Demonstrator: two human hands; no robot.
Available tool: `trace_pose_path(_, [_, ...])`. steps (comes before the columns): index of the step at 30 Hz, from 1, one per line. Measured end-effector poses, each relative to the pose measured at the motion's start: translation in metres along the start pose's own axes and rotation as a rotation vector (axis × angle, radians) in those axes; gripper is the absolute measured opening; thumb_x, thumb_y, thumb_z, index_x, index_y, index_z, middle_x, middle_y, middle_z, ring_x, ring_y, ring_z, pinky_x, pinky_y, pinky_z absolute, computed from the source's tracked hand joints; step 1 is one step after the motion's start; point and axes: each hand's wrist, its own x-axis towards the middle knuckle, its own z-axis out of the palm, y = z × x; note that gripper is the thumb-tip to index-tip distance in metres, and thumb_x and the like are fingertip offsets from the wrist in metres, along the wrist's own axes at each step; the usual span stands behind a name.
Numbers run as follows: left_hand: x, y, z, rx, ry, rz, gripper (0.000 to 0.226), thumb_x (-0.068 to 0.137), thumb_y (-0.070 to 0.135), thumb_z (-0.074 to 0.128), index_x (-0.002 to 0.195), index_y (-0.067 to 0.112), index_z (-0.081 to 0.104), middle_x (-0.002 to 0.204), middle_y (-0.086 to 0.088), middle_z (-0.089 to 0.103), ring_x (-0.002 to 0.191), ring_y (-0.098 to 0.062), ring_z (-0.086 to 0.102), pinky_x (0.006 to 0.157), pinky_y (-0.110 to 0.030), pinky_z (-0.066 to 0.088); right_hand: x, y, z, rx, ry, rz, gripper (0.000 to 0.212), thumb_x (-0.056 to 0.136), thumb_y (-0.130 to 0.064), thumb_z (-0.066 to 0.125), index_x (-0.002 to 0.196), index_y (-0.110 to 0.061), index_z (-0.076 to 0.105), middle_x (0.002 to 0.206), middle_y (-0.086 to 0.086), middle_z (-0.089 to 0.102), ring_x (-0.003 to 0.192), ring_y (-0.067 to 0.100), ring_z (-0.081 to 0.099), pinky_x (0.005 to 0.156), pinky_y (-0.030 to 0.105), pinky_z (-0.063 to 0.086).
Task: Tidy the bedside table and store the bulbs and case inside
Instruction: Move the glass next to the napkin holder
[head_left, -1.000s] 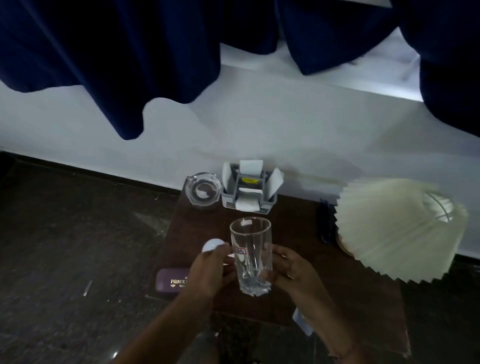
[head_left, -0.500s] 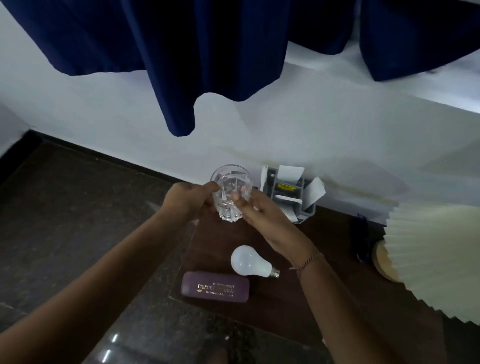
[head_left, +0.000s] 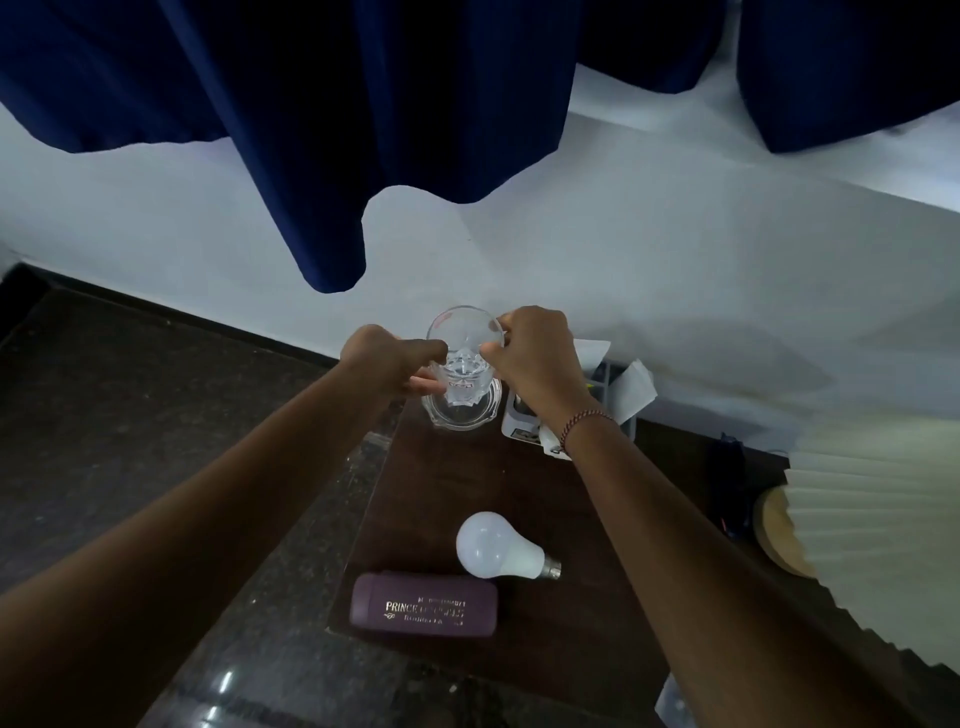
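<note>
Both my hands hold a clear drinking glass (head_left: 464, 345) at the back left corner of the dark wooden bedside table (head_left: 467, 478). My left hand (head_left: 387, 361) grips its left side, my right hand (head_left: 535, 353) pinches its rim from the right. The glass stands inside or just above a glass ashtray (head_left: 462, 413); I cannot tell if they touch. A white bulb (head_left: 501, 546) lies on its side near the front. A purple case (head_left: 423, 605) with gold lettering lies at the front edge, just in front of the bulb.
A grey holder with white paper sachets (head_left: 618, 395) stands behind my right wrist. A pleated cream lampshade (head_left: 878, 530) covers the table's right side, with a dark object (head_left: 730, 467) beside it. Dark blue curtains (head_left: 363, 104) hang above. Dark stone floor (head_left: 130, 415) lies to the left.
The glass went from the table's front to the back left corner, over the ashtray. The bulb and case, earlier half hidden by my left hand, now lie in plain view.
</note>
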Motion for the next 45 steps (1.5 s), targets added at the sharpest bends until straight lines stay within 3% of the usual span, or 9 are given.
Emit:
trace_pose_path(6, [0.014, -0.007, 0.005, 0.013, -0.003, 0.031, 0.035, 0.079, -0.001, 0.065, 0.106, -0.019, 0.053, 0.109, -0.038, 0.059, 0.074, -0.034, 0.064, 0.034, -0.018, 0.049, 0.013, 0.008, 0.012, -0.116, -0.01, -0.036, 0.023, 0.078, -0.011, 0.063, 0.095, 0.004, 0.067, 0.09, 0.018, 0.07, 0.084, 0.031, 0.064, 0.078, 0.037, 0.054])
trace_pose_path(8, [0.019, -0.008, 0.007, 0.026, -0.007, 0.03, 0.034, 0.08, -0.001, 0.065, 0.106, -0.019, 0.053, 0.111, -0.037, 0.058, 0.07, -0.032, 0.063, 0.031, -0.016, 0.045, 0.013, 0.012, 0.016, -0.119, -0.013, -0.051, 0.027, 0.079, -0.012, 0.063, 0.1, 0.004, 0.065, 0.096, 0.019, 0.069, 0.088, 0.032, 0.064, 0.08, 0.036, 0.053])
trace_pose_path(11, [0.027, -0.01, 0.008, 0.055, 0.003, 0.011, 0.037, 0.08, 0.0, 0.065, 0.108, -0.02, 0.053, 0.105, -0.034, 0.059, 0.063, -0.03, 0.062, 0.036, -0.02, 0.052, 0.014, 0.015, 0.021, -0.105, -0.036, -0.054, 0.029, 0.081, -0.012, 0.062, 0.105, 0.004, 0.063, 0.103, 0.02, 0.067, 0.093, 0.032, 0.063, 0.084, 0.038, 0.051])
trace_pose_path(26, [0.035, -0.012, 0.008, 0.127, -0.037, -0.032, 0.036, 0.083, -0.003, 0.061, 0.112, -0.021, 0.049, 0.097, -0.032, 0.055, 0.051, -0.025, 0.062, 0.046, -0.024, 0.054, 0.01, 0.014, 0.028, -0.155, -0.066, -0.037, 0.025, 0.085, -0.013, 0.059, 0.102, 0.005, 0.06, 0.104, 0.021, 0.063, 0.097, 0.031, 0.06, 0.08, 0.031, 0.045])
trace_pose_path(32, [0.042, -0.008, 0.001, 0.178, 0.067, 0.058, 0.024, 0.083, 0.013, 0.065, 0.092, -0.008, 0.056, 0.092, -0.024, 0.06, 0.063, -0.025, 0.061, 0.039, -0.019, 0.05, 0.003, 0.01, 0.022, -0.188, -0.04, -0.085, 0.015, 0.087, -0.008, 0.053, 0.088, 0.005, 0.059, 0.091, 0.021, 0.063, 0.085, 0.032, 0.061, 0.065, 0.026, 0.038])
trace_pose_path(35, [0.037, -0.01, -0.006, 0.193, 0.184, 0.136, 0.024, 0.08, 0.023, 0.064, 0.072, 0.0, 0.059, 0.084, -0.017, 0.067, 0.069, -0.024, 0.065, 0.051, -0.023, 0.053, -0.004, 0.008, 0.014, -0.164, -0.005, -0.074, 0.018, 0.088, -0.01, 0.051, 0.098, 0.002, 0.06, 0.091, 0.016, 0.064, 0.087, 0.029, 0.062, 0.064, 0.025, 0.037])
trace_pose_path(39, [0.008, -0.021, -0.007, 0.142, 0.261, 0.209, 0.023, 0.075, 0.023, 0.061, 0.06, 0.006, 0.064, 0.07, -0.012, 0.07, 0.067, -0.024, 0.065, 0.069, -0.033, 0.054, -0.021, 0.006, 0.001, -0.082, 0.066, -0.083, 0.037, 0.09, -0.014, 0.051, 0.126, -0.002, 0.052, 0.118, 0.015, 0.061, 0.109, 0.025, 0.058, 0.09, 0.028, 0.043])
trace_pose_path(41, [-0.012, -0.03, -0.001, 0.106, 0.253, 0.224, 0.025, 0.074, 0.024, 0.06, 0.057, 0.008, 0.067, 0.067, -0.012, 0.072, 0.065, -0.024, 0.064, 0.073, -0.035, 0.054, -0.039, 0.005, -0.006, 0.022, 0.144, -0.088, 0.039, 0.09, -0.012, 0.052, 0.127, -0.003, 0.052, 0.121, 0.014, 0.061, 0.11, 0.023, 0.059, 0.095, 0.025, 0.041])
trace_pose_path(45, [-0.052, -0.065, 0.024, 0.133, 0.187, 0.234, 0.028, 0.077, 0.024, 0.06, 0.055, 0.01, 0.069, 0.045, 0.003, 0.064, 0.049, -0.013, 0.057, 0.056, -0.026, 0.046, -0.091, 0.013, -0.013, 0.194, 0.306, -0.069, 0.032, 0.086, -0.005, 0.057, 0.118, -0.003, 0.061, 0.111, 0.013, 0.064, 0.098, 0.019, 0.063, 0.086, 0.011, 0.041])
